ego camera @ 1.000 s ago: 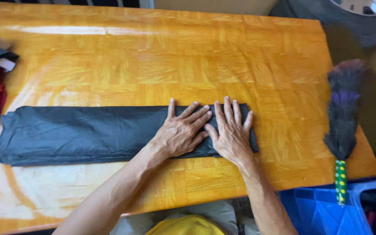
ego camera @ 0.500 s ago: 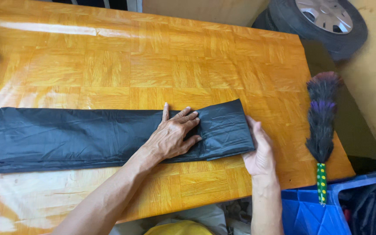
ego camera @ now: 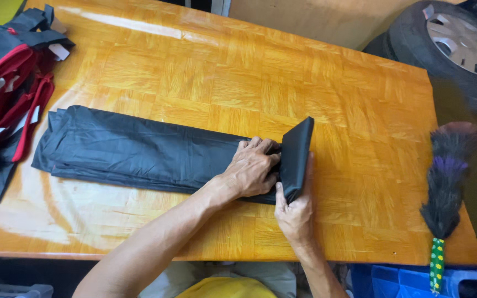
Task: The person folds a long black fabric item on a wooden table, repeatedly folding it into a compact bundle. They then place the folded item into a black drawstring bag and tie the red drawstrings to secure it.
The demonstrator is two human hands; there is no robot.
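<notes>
While the left hand (ego camera: 254,168) presses flat on the long black cloth (ego camera: 139,152) on the tabletop (ego camera: 316,88), right hand (ego camera: 295,212) fingers grip its raised end; rolling it leftward seems next.

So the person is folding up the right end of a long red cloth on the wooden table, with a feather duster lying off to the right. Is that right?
Not quite: the head view shows the cloth is black, not red. The rest holds: the left hand presses it flat, the right hand lifts its right end on the wooden table, and the feather duster lies to the right.
</notes>
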